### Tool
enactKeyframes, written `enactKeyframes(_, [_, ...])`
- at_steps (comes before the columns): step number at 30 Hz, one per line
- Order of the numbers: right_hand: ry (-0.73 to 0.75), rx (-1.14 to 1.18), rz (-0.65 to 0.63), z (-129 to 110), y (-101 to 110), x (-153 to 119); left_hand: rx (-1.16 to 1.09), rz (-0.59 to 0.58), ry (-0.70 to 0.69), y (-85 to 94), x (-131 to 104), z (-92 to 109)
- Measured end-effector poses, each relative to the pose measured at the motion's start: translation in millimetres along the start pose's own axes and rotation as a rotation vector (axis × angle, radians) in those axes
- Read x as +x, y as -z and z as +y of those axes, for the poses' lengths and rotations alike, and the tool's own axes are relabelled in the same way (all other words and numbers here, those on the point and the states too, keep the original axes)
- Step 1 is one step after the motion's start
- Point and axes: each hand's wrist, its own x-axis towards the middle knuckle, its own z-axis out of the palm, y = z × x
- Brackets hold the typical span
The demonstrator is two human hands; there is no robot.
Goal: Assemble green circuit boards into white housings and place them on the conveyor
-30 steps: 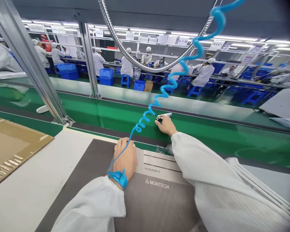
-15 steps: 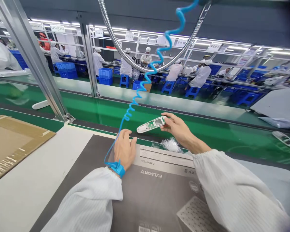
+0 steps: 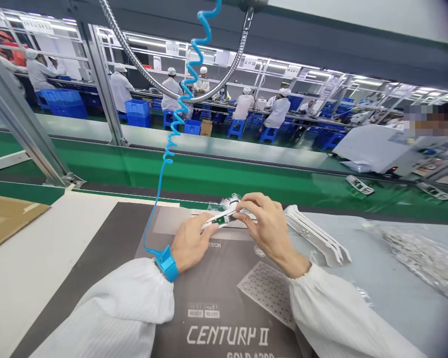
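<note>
Both my hands hold a white plastic device housing [image 3: 224, 218] with a green circuit board inside, just above a dark printed cardboard sheet [image 3: 224, 293]. My left hand [image 3: 192, 241] pinches its left end between thumb and fingers; a blue wrist strap [image 3: 167, 263] with a coiled cord circles that wrist. At the right end, the fingers and thumb of my right hand [image 3: 267, 226] close on the housing and hide part of it. Crumpled clear plastic [image 3: 226, 203] lies just behind the housing. To the right of my right hand rest several long white plastic shells [image 3: 315, 236].
A clear bag of small parts [image 3: 421, 253] lies at the right. Beyond the bench edge runs a green conveyor belt [image 3: 194, 174] carrying white frames [image 3: 359, 185]. Cardboard [image 3: 11, 216] lies at the left, near a metal post [image 3: 26, 119]. People in white sit at far benches.
The housing has come from over the green belt back above the cardboard sheet. My left hand, empty before, now grips it too. The view has swung right, showing the shells and the bag.
</note>
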Motion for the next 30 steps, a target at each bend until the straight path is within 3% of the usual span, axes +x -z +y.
enactKeyframes(3, [0.071, -0.129, 0.014, -6.3, -1.3, -1.4, 0.040, -0.003, -0.003, 1.7, 2.1, -3.0])
enactKeyframes(6, [0.100, -0.062, -0.070, -10.6, -8.0, 1.0, 0.033, 0.072, 0.089, 4.6, 7.3, -11.6])
enactKeyframes(9, [-0.059, 0.092, -0.162, -0.2, -24.3, 10.3, -0.026, 0.208, 0.212, 9.2, 12.5, -21.1])
enactKeyframes(13, [-0.386, -0.013, -0.247, 22.5, -57.3, 25.9, -0.317, 0.248, 0.290, 14.6, 15.7, -26.3])
enactKeyframes(17, [-0.342, -0.126, -0.211, 28.9, -69.0, 26.6, -0.508, 0.303, 0.304, 18.6, 17.7, -26.4])
enactKeyframes(19, [-0.321, -0.167, -0.180, 33.2, -58.1, 19.9, -0.589, 0.332, 0.299, 20.8, 19.0, -26.8])
enactKeyframes(22, [-0.394, -0.313, -0.188, 53.1, -23.2, -0.9, -0.675, 0.366, 0.291, 23.6, 20.1, -26.9])
enactKeyframes(26, [-0.470, -0.734, -0.279, 93.7, 30.6, -49.2, -0.750, 0.384, 0.290, 23.7, 19.4, -25.8])
enactKeyframes(30, [-0.429, -0.907, -0.324, 113.5, 59.2, -91.9, -0.775, 0.370, 0.308, 20.7, 19.0, -25.3])
